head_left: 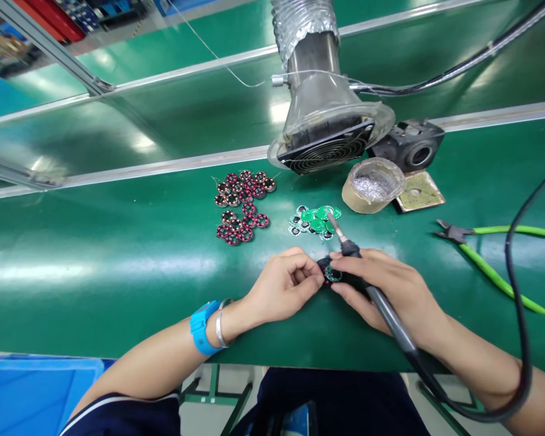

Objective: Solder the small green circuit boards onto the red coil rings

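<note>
A green surface (140, 254) spreads beneath the left grip (284, 284) and the right grip (393, 284). Beyond the right grip, slightly to its left, hangs the fan hood (331, 121). The soldering iron (393, 318) is clasped in the right grip, tip pointing away. Green-handled cutters (489, 268) lie right of that grip; a tub (352, 200) stands beyond it. Ring parts (246, 195) cluster ahead-left of the left grip, green discs (318, 225) ahead-right. Smallest, a round part (333, 275) sits between both grips, pinched by the left, touched by right fingers.
</note>
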`<state>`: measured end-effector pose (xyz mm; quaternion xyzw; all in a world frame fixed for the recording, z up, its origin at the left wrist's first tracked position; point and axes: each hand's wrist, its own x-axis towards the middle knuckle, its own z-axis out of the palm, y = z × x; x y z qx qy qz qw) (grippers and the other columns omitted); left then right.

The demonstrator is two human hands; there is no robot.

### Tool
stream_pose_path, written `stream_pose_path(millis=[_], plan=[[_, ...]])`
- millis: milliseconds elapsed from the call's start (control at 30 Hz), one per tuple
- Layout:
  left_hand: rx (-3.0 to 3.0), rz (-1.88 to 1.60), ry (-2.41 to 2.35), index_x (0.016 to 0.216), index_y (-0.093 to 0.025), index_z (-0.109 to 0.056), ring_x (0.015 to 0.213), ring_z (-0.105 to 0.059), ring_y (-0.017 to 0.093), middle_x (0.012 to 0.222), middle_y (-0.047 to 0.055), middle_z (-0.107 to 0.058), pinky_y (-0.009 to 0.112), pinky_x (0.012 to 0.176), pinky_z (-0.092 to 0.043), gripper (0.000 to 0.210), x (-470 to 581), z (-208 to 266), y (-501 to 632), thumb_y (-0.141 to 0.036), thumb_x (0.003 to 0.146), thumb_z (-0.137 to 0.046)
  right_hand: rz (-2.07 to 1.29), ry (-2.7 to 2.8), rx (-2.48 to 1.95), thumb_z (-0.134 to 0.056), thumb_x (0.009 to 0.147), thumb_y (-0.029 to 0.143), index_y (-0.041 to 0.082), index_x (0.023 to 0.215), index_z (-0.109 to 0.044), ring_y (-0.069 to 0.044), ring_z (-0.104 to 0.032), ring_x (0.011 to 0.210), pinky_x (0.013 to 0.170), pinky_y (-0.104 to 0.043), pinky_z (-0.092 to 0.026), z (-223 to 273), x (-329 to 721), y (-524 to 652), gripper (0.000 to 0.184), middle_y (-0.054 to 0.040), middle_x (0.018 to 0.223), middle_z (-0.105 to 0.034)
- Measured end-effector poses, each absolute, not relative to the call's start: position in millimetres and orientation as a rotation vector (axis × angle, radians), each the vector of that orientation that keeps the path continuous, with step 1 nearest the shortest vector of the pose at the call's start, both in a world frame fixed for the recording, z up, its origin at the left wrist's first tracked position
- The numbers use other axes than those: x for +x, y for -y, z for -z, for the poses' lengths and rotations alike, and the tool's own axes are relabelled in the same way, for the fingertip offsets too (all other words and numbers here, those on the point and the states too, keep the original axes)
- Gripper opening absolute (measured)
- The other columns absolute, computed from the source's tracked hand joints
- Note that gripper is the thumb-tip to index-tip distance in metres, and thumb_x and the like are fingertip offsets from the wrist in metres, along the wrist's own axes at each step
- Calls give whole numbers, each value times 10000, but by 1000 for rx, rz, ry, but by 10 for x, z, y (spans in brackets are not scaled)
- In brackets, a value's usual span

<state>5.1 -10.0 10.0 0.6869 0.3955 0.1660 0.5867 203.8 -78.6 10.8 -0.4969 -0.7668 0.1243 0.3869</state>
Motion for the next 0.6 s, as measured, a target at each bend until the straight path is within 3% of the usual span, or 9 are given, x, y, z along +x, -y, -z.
stream_pose_path(millis=[133, 267, 433, 600], plan=[[1671, -444, -892, 817, -141, -616, 555, -485, 33, 811, -11, -517, 156, 477, -411, 56, 37, -104, 119, -195, 812, -632, -390, 1918, -1272, -639, 852, 130, 229, 1131, -592, -140, -659, 789, 729, -281, -563, -112, 2045, 788, 300, -27, 926, -709], [1772, -513, -829, 1039, -163, -611, 608, -566, 42, 1025, 39, -587, 151, 477, -456, 234, 48, -80, 132, -208, 813, -651, -477, 1859, -1386, -662, 844, 178, 220, 1134, -588, -136, -691, 797, 713, -245, -568, -162, 2096, 865, 302, -34, 986, -712], [1947, -596, -767, 909, -167, -674, 688, -614, 78, 931, 34, -693, 180, 604, -518, 78, 86, -40, 136, -183, 860, -616, -552, 1811, -1435, -668, 852, 197, 236, 1143, -578, -149, -714, 812, 716, -244, -589, -118, 2101, 919, 307, -26, 1003, -719], [2022, -638, -761, 920, -153, -683, 710, -647, 106, 956, 60, -709, 195, 595, -546, 128, 81, -46, 162, -143, 815, -611, -471, 1782, -1415, -675, 851, 183, 230, 1120, -582, -136, -711, 805, 715, -226, -586, -55, 2028, 913, 288, -29, 1012, -720]])
